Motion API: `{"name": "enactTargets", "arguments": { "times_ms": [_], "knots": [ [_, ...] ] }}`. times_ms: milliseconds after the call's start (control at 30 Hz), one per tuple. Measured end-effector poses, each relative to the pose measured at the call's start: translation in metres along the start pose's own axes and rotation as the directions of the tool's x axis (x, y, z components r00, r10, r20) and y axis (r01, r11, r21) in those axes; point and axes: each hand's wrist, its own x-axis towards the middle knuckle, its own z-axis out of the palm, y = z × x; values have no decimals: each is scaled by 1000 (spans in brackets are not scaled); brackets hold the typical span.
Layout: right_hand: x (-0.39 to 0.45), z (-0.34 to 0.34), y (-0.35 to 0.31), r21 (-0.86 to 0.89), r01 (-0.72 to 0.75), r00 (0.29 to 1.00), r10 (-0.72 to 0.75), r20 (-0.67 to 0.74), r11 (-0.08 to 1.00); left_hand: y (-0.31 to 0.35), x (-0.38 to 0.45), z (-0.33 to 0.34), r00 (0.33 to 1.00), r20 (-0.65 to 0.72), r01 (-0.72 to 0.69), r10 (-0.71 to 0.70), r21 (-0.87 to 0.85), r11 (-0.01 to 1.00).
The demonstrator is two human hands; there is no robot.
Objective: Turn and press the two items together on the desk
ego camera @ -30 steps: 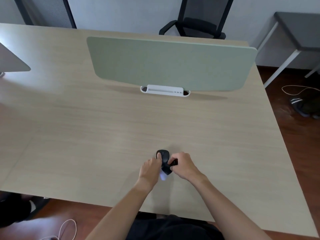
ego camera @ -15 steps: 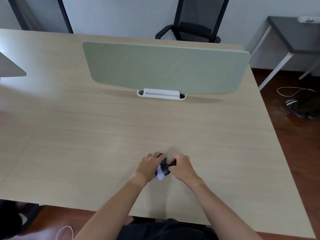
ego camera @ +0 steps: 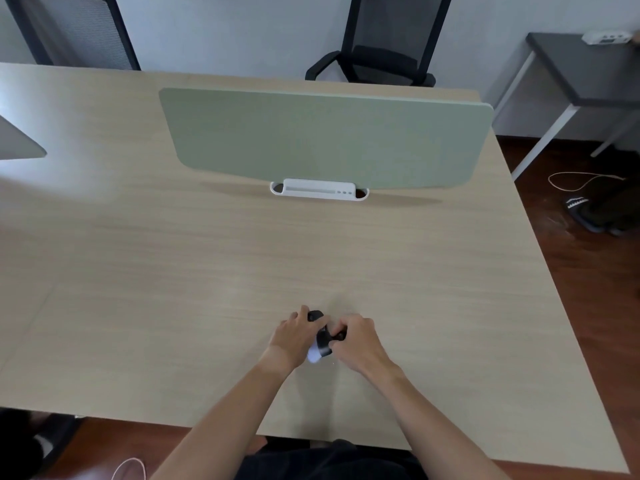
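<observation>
A small black device (ego camera: 322,336) with a pale white end lies between both hands, near the front of the light wooden table (ego camera: 173,271). My left hand (ego camera: 294,336) curls around its left side, fingers reaching over its far tip. My right hand (ego camera: 356,341) grips a small black part at its right side with curled fingers. Most of the device is hidden by the hands, so its exact shape is unclear.
A green divider panel (ego camera: 325,136) stands upright in a white base (ego camera: 318,190) across the middle of the table. Behind it are a black office chair (ego camera: 381,57) and another chair (ego camera: 79,32) at far left. A dark side table (ego camera: 588,67) stands right; cables and a slipper (ego camera: 581,209) lie on the floor.
My left hand has moved further over the device, covering more of its far end. The device has tilted slightly between the hands. The view has shifted a little.
</observation>
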Motion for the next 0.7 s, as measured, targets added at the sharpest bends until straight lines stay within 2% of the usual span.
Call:
{"name": "enactTargets", "arguments": {
  "times_ms": [200, 300, 400, 500, 700],
  "knots": [
    [6, -7, 17, -14, -35, 990, 33, -135, 999, -9, -1, 5, 995, 1, 101, -101, -67, 993],
    [3, -12, 15, 26, -5, 981, 10, -194, 1000, -11, -2, 6, 991, 15, 134, -133, -108, 985],
    [-3, -6, 2, 43, 60, 990, -54, -128, 997, -8, -1, 3, 985, 55, 172, -165, -156, 973],
    [-6, 5, -10, 37, 93, 994, -91, -62, 995, -4, 1, -1, 980, 48, 195, -191, -86, 977],
    [3, 4, 0, 2, 33, 987, -32, -156, 999, 1, 3, 7, 978, 68, 204, -198, -84, 975]
  ]
}}
